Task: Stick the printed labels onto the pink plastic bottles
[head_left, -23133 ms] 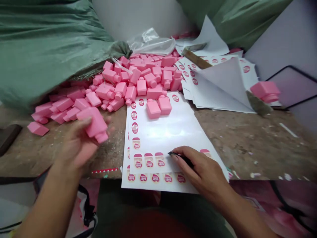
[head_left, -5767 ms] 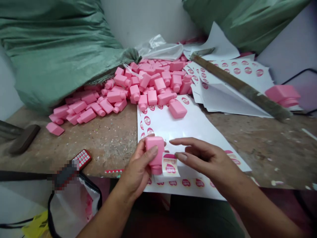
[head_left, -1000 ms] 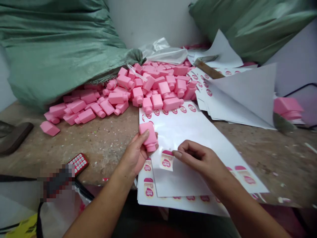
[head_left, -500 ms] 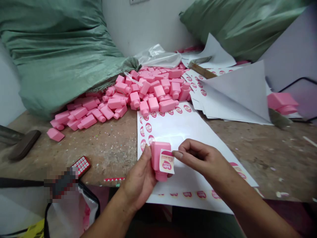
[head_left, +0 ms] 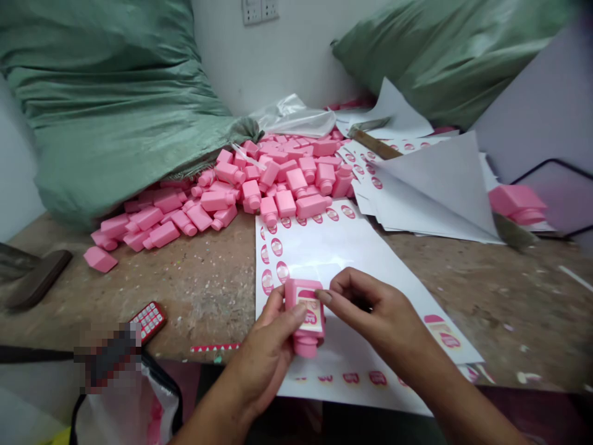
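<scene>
A pink plastic bottle (head_left: pixel 308 347), neck pointing down toward me, is in the grip of my left hand (head_left: pixel 267 355). A baby powder label (head_left: pixel 309 316) lies against the bottle's front face, and my left thumb presses on its left side. My right hand (head_left: pixel 373 309) has its fingers curled, with thumb and index fingertips pinched at the label's upper right corner. Below both hands is a white label sheet (head_left: pixel 333 247) with small oval stickers along its edges and a larger label near the right edge.
Many pink bottles (head_left: pixel 222 201) are heaped at the back under a green sack (head_left: pixel 134 142). More label sheets (head_left: pixel 430 185) with a wooden-handled tool (head_left: pixel 377 143) lie at back right. One pink bottle (head_left: pixel 519 201) sits far right. A red keypad phone (head_left: pixel 147 321) is at the left front edge.
The label has swung from hanging crooked off the bottle's face to lying straight along it. My left thumb has moved onto the label. The view has tilted up slightly.
</scene>
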### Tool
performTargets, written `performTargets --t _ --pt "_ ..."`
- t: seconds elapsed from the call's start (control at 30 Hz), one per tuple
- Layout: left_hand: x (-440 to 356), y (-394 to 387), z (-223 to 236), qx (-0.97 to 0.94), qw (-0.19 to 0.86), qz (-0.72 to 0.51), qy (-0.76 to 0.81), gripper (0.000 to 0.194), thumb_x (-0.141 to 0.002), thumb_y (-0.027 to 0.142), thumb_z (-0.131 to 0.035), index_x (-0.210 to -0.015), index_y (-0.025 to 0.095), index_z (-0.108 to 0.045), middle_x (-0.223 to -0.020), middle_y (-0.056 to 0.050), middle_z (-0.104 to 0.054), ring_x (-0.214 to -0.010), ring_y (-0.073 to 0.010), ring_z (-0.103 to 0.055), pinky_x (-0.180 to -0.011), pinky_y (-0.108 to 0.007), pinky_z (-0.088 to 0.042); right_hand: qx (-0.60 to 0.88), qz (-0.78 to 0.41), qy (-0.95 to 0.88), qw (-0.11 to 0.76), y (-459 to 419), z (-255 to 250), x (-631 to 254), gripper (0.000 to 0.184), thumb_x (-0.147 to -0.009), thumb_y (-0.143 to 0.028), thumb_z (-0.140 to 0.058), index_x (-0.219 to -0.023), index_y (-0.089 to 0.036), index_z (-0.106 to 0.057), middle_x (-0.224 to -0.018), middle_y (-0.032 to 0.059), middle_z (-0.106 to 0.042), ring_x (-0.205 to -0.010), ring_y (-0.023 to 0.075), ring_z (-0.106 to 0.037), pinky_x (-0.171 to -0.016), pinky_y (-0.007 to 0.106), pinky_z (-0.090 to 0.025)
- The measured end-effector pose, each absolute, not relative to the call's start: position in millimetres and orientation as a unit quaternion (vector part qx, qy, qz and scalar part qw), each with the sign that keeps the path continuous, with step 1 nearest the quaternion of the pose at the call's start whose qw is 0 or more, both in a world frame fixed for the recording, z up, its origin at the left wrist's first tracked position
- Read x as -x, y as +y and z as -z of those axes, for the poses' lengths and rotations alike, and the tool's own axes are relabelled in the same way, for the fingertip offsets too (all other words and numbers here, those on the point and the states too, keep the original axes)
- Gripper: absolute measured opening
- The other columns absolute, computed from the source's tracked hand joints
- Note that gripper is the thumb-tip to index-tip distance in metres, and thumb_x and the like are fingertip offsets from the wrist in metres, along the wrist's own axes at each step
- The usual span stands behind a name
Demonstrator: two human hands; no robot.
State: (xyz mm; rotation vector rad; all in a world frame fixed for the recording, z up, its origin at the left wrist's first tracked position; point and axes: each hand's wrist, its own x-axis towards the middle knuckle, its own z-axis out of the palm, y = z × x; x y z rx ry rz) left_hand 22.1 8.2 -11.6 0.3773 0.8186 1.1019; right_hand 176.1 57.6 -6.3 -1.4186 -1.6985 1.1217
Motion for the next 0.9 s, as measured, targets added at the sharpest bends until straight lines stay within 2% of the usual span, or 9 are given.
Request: performTargets --t 0.13,0.23,0.33,0.43,0.53,0.63,0.7,0.9 --pt "-23 5 12 -0.179 0.752 -0.497 0.394 0.042 -0.083 0.028 -0.067 -0.122 0.020 -0.054 -0.116 -0.009 -0.062 -0.103 -0.0209 -0.059 -0.088 -0.034 -0.046 0.546 -0.358 -0.680 0.332 53 9 -176 0.028 -0.081 -0.046 -0.058 -0.065 -0.022 -0.054 -0.058 -0.0020 -0.053 -0.056 0.0142 -0.046 -0.053 0.027 -0.038" --pt "-25 4 12 -0.184 0.748 -0.503 0.392 0.039 -0.084 0.027 -0.065 -0.120 0.020 -0.054 -0.118 -0.010 -0.061 -0.103 -0.0213 -0.059 -0.087 -0.035 -0.047 0.523 -0.353 -0.693 0.349 48 9 -177 0.023 -0.082 -0.043 -0.058 -0.071 -0.023 -0.061 -0.060 -0.0012 -0.059 -0.057 0.0152 -0.051 -0.056 0.028 -0.042" --pt "-27 3 12 -0.197 0.738 -0.511 0.395 0.037 -0.085 0.027 -0.064 -0.120 0.020 -0.054 -0.120 -0.009 -0.060 -0.105 -0.0212 -0.058 -0.087 -0.035 -0.046 0.468 -0.404 -0.703 0.352 45 4 -180 0.022 -0.086 -0.040 -0.055 -0.085 -0.024 -0.070 -0.073 0.0010 -0.068 -0.068 0.0172 -0.061 -0.066 0.029 -0.048" --pt "-27 1 11 -0.207 0.724 -0.511 0.414 0.038 -0.084 0.029 -0.065 -0.119 0.021 -0.054 -0.119 -0.009 -0.060 -0.104 -0.0211 -0.059 -0.087 -0.035 -0.046 0.433 -0.483 -0.686 0.330 43 -1 -186 0.028 -0.089 -0.043 -0.052 -0.095 -0.024 -0.072 -0.083 0.0027 -0.071 -0.083 0.0199 -0.066 -0.074 0.030 -0.051" --pt "-27 -3 10 -0.215 0.735 -0.497 0.408 0.044 -0.082 0.031 -0.068 -0.121 0.022 -0.051 -0.116 -0.009 -0.061 -0.099 -0.0210 -0.061 -0.083 -0.034 -0.047 0.448 -0.522 -0.658 0.307 41 -3 -189 0.028 -0.083 -0.046 -0.063 -0.095 -0.023 -0.071 -0.077 0.0009 -0.067 -0.074 0.0184 -0.062 -0.066 0.028 -0.050" --pt "-26 -6 10 -0.214 0.759 -0.473 0.393 0.059 -0.079 0.030 -0.072 -0.130 0.030 -0.042 -0.118 -0.008 -0.060 -0.097 -0.0212 -0.063 -0.080 -0.034 -0.047 0.463 -0.539 -0.615 0.342 38 -1 -187 0.021 -0.078 -0.041 -0.069 -0.079 -0.021 -0.066 -0.070 -0.0014 -0.060 -0.066 0.0148 -0.055 -0.063 0.026 -0.046" --pt "-26 -7 11 -0.210 0.771 -0.468 0.377 0.069 -0.075 0.029 -0.077 -0.131 0.035 -0.038 -0.122 -0.007 -0.059 -0.099 -0.0218 -0.063 -0.081 -0.035 -0.048 0.462 -0.560 -0.578 0.372 35 0 -184 0.022 -0.079 -0.040 -0.069 -0.073 -0.020 -0.062 -0.067 -0.0023 -0.056 -0.065 0.0138 -0.052 -0.063 0.026 -0.044" --pt "-24 -8 15 -0.201 0.788 -0.479 0.332 0.067 -0.065 0.026 -0.085 -0.117 0.032 -0.042 -0.115 -0.004 -0.061 -0.097 -0.0205 -0.064 -0.084 -0.034 -0.049 0.424 -0.701 -0.384 0.425 29 5 -179 0.031 -0.067 -0.041 -0.082 -0.077 -0.019 -0.062 -0.072 -0.0028 -0.052 -0.066 0.0121 -0.048 -0.063 0.024 -0.043"
